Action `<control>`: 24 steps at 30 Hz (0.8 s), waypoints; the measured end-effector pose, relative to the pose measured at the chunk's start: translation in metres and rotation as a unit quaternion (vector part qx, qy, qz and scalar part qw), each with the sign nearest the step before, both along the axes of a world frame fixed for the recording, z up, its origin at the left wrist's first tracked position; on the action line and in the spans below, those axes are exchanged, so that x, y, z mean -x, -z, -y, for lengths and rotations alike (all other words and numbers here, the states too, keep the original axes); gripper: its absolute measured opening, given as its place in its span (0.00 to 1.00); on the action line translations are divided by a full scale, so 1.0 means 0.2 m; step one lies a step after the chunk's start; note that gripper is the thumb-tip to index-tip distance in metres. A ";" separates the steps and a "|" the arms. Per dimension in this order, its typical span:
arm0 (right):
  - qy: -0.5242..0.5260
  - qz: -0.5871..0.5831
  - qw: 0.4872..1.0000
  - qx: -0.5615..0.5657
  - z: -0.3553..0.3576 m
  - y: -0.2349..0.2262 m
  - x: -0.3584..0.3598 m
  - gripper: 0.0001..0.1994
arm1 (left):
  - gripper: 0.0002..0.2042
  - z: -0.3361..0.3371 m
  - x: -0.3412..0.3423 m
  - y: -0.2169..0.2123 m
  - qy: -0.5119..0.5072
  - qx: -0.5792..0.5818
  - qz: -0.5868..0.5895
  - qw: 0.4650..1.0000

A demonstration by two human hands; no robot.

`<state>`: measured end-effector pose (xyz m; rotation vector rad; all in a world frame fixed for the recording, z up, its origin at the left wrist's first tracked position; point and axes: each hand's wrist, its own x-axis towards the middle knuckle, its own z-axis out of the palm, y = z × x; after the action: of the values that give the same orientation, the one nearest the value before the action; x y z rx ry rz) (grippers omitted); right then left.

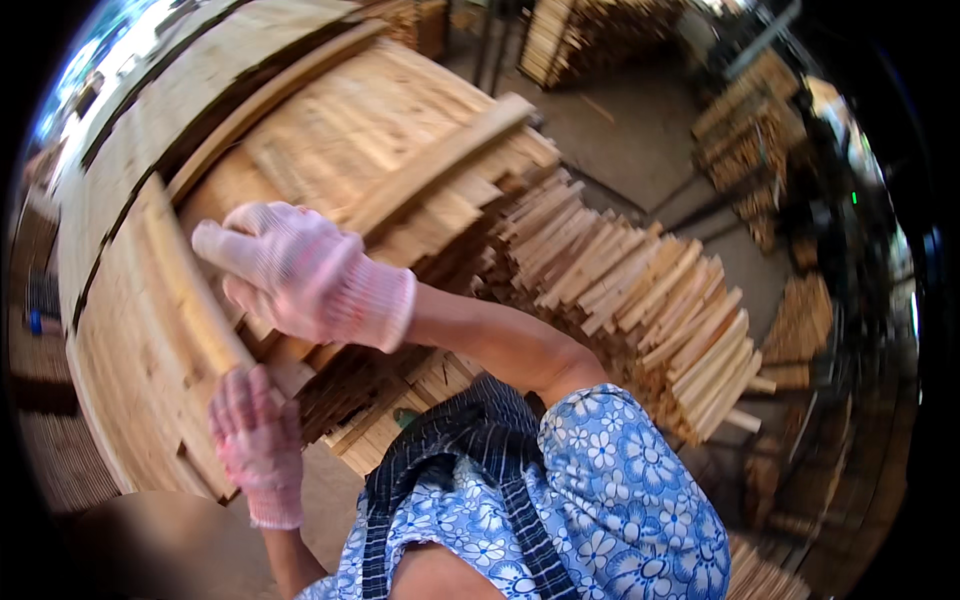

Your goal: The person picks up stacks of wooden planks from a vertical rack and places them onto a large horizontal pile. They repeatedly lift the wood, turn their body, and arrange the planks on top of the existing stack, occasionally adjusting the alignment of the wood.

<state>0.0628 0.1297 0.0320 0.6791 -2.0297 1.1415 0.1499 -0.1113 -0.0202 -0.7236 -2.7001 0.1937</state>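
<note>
Both my hands wear pinkish-white knitted gloves. My left hand [258, 440] is closed around the near end of a long narrow wooden strip [190, 285], which slants away over the pale boards at left. My right hand [305, 270] is slightly blurred above the stack's near edge, just right of the strip. Its thumb and forefinger are apart, and I see nothing between them. Beyond it lies a stack of flat wooden boards [340, 110], with a loose wooden batten [440, 165] across its right side. Another batten [270, 105] runs along its left side.
Wide wooden panels [130, 390] with dark gaps between them stretch along the left. A pile of short sticks [640, 290] stands to the right of the stack. More timber piles [750, 140] are on the far right floor, and a bundle of wood [590, 45] is at the back.
</note>
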 end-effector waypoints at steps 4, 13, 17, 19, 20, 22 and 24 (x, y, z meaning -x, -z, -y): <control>0.145 -0.096 0.983 0.059 -0.64 0.31 -0.27 0.16 | 0.28 -0.18 -0.10 -0.21 -0.128 0.047 0.052 0.989; 0.473 0.580 0.635 0.192 -1.83 1.93 -1.36 0.23 | 0.24 -1.81 0.00 -0.01 0.240 -0.289 0.375 0.847; 0.495 0.664 0.520 0.209 -2.16 2.18 -1.66 0.29 | 0.24 -2.52 0.06 0.71 0.357 -0.123 0.557 0.740; 0.549 0.628 0.499 0.235 -2.40 2.29 -1.75 0.30 | 0.28 -2.75 -0.01 1.12 0.314 -0.008 0.675 0.667; 0.580 0.609 0.485 0.239 -2.51 2.36 -1.80 0.31 | 0.32 -2.89 -0.05 1.25 0.297 0.071 0.700 0.645; 0.634 0.596 0.437 0.228 -2.73 2.47 -1.84 0.34 | 0.36 -3.09 -0.15 1.62 0.282 0.086 0.743 0.601; 0.681 0.579 0.394 0.214 -2.90 2.61 -1.90 0.38 | 0.40 -3.27 -0.26 2.00 0.261 0.100 0.759 0.588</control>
<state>0.4422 0.7102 -0.4894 -2.3307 -1.8251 0.7811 0.2013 0.5425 -0.4196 -2.6995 -3.5555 -0.5929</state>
